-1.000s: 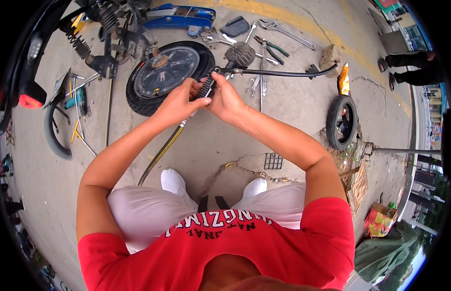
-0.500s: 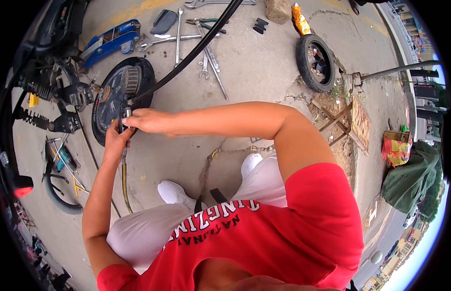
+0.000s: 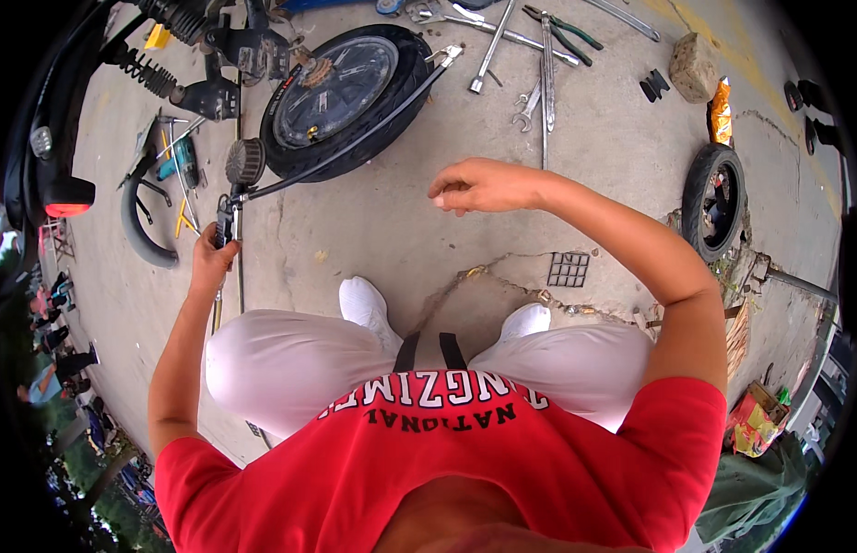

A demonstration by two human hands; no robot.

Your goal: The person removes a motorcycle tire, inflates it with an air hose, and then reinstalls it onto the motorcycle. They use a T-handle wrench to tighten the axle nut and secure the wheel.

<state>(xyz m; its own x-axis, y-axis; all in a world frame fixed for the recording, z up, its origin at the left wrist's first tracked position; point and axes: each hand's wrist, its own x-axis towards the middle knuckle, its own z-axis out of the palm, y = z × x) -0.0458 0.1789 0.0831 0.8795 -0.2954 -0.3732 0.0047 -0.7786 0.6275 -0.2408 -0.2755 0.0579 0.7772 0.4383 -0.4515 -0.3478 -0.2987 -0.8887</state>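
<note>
My left hand (image 3: 213, 260) grips the handle of a tyre inflator gun (image 3: 230, 207) with a round gauge (image 3: 245, 162) on top. Its black hose (image 3: 355, 138) runs up and to the right across a small black wheel with a tyre (image 3: 346, 97) that lies flat on the concrete. A thin hose hangs down below my left hand. My right hand (image 3: 479, 187) hovers in the air over the bare concrete, fingers loosely curled, holding nothing. I am squatting, with white shoes (image 3: 364, 304) and white trousers below.
Several wrenches and pliers (image 3: 539, 55) lie on the ground at the top. A second small tyre (image 3: 714, 198) lies at the right by a stone and an orange packet. A scooter's shock springs (image 3: 147, 69) and a red tail light (image 3: 64, 194) stand at the left. A small drain grate (image 3: 567, 269) lies near my right foot.
My right hand has let go of the inflator and moved away to the right. My left hand keeps hold of the gun, now at the left of the wheel.
</note>
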